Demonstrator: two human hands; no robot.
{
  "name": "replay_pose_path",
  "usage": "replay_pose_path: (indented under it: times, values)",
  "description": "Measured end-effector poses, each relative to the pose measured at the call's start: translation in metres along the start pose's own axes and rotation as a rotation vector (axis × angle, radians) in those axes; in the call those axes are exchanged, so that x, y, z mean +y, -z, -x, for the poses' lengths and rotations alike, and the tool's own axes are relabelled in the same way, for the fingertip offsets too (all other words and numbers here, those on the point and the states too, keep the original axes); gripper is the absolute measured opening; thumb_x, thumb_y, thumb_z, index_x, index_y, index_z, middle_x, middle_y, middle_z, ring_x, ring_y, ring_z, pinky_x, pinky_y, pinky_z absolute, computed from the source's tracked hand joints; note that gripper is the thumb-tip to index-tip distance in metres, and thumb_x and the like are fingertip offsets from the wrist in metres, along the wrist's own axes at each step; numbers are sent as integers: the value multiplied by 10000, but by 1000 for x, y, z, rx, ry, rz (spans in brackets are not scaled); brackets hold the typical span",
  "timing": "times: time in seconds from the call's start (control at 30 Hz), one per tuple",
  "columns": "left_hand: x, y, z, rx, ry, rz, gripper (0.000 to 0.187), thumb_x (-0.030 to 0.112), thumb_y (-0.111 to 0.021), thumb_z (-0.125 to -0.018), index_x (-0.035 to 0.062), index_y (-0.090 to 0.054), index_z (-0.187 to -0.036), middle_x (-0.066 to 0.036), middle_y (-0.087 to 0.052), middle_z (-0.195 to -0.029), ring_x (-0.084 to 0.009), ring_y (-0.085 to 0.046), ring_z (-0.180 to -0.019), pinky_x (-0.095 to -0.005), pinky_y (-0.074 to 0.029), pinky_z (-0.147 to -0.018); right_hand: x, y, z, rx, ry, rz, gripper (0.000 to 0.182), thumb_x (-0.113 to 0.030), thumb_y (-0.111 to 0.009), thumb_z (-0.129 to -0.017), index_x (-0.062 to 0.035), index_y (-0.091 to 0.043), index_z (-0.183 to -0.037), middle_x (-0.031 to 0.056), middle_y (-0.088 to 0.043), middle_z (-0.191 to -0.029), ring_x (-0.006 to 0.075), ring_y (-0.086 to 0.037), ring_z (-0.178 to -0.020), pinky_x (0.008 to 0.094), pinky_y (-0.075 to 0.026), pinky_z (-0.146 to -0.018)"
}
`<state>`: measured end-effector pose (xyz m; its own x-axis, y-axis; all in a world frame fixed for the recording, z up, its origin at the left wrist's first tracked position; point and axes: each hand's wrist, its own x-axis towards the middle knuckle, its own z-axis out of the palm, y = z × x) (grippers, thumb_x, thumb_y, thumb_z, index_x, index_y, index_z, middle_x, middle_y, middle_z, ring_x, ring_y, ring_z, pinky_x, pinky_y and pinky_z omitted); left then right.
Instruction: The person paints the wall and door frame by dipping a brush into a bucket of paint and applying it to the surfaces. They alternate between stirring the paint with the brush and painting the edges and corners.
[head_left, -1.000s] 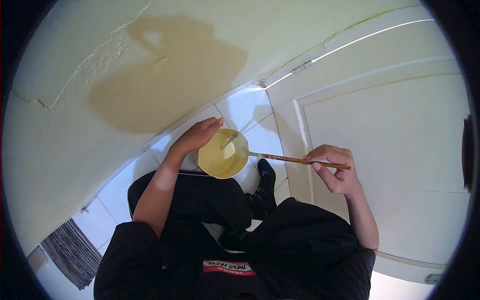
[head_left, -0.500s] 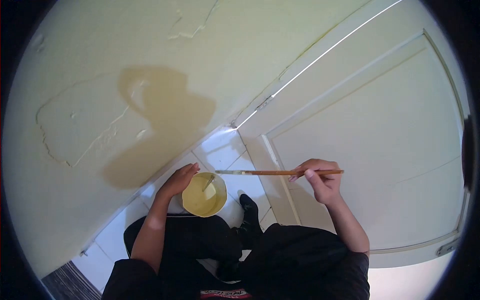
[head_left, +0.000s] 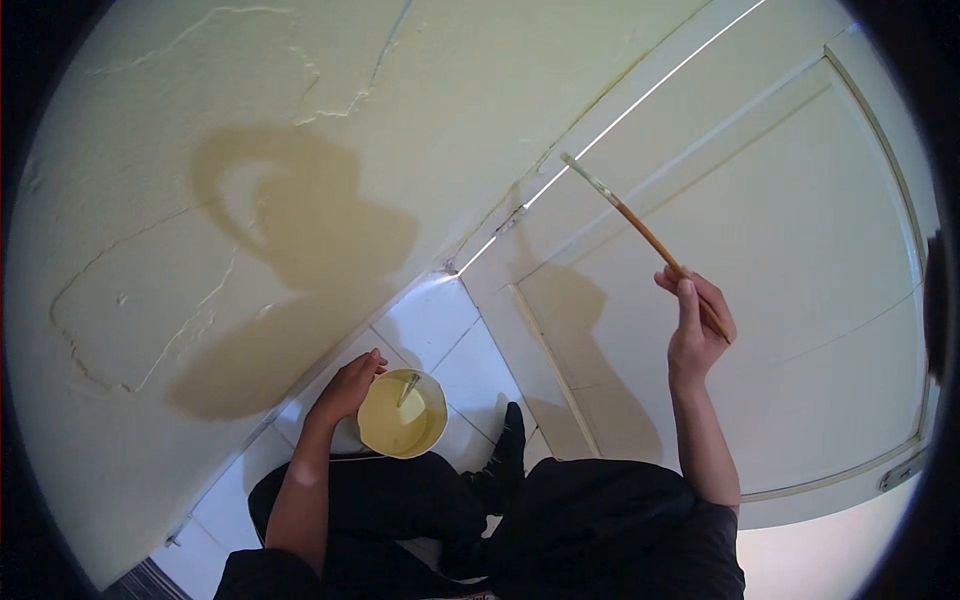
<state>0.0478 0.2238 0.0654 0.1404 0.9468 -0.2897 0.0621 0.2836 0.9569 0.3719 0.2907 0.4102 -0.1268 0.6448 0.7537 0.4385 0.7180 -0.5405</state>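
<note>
In my right hand (head_left: 703, 318) is a thin paintbrush (head_left: 645, 228) with a reddish-brown handle, pinched between thumb and fingers. Its pale, paint-smeared tip points up and left, close to the gap between the door and the wall. My left hand (head_left: 352, 385) is closed at the left rim of a round pot (head_left: 440, 420) of pale yellow paint. A short metallic piece (head_left: 409, 388) leans inside the pot, its lower end hidden in the paint. The pot stands low, just beyond my left knee.
To the left rises a cream wall (head_left: 150, 230) with cracked, peeling patches. A pale panelled door (head_left: 760, 260) fills the right side, with a hinge (head_left: 511, 220) at the bright gap. White floor tiles (head_left: 430, 315) lie between them, where my dark-socked foot (head_left: 508, 440) rests.
My right hand has risen and moved right, swinging the paintbrush tip from above the pot up toward the door gap. My left hand stays at the pot's rim. The view has shifted slightly.
</note>
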Motion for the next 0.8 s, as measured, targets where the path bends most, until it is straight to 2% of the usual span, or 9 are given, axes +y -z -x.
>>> replay_pose_path:
  times: [0.13, 0.23, 0.27, 0.47, 0.8]
  values:
    - [-4, 3, -2, -5, 4, -22, 673, 534, -287, -1046, -42, -582, -1230, -201, -657, -1141, -278, -618, -1095, -361, -439, -989, 22, -5, -7, -94, 174, 282, 131, 20, -614, -937, 74, -672, -1041, 176, -726, -910, 239, -724, -859, 318, -572, -808]
    - [-3, 5, 3, 16, -32, 0, 665, 524, -288, -1048, -45, -581, -1226, -206, -659, -1143, -291, -620, -1106, -368, -438, -1001, 24, -7, -17, -140, 395, 503, 106, 26, -638, -916, 61, -682, -1006, 165, -727, -898, 211, -724, -828, 288, -571, -760]
    - [-4, 6, 3, 21, -32, -3, 654, 511, -287, -1052, -46, -582, -1225, -207, -660, -1143, -293, -620, -1108, -371, -438, -1004, 27, -7, -22, -139, 475, 542, 103, 26, -663, -898, 43, -685, -997, 156, -727, -893, 210, -721, -801, 282, -572, -703]
    - [0, 10, 11, 18, -74, -6, 608, 453, -271, -1073, -47, -580, -1232, -204, -661, -1152, -293, -618, -1124, -382, -436, -1013, 33, -17, -44, -166, 684, 621, 158, 37, -710, -840, 14, -691, -995, 137, -715, -865, 228, -708, -752, 297, -572, -648]
    - [10, 4, 16, 16, -13, 3, 593, 445, -276, -1076, -41, -579, -1231, -195, -659, -1159, -275, -610, -1134, -373, -426, -1023, 47, -23, -45, -277, 943, 763, 268, 37, -742, -763, 35, -673, -1021, 167, -692, -888, 291, -709, -793, 360, -600, -672]
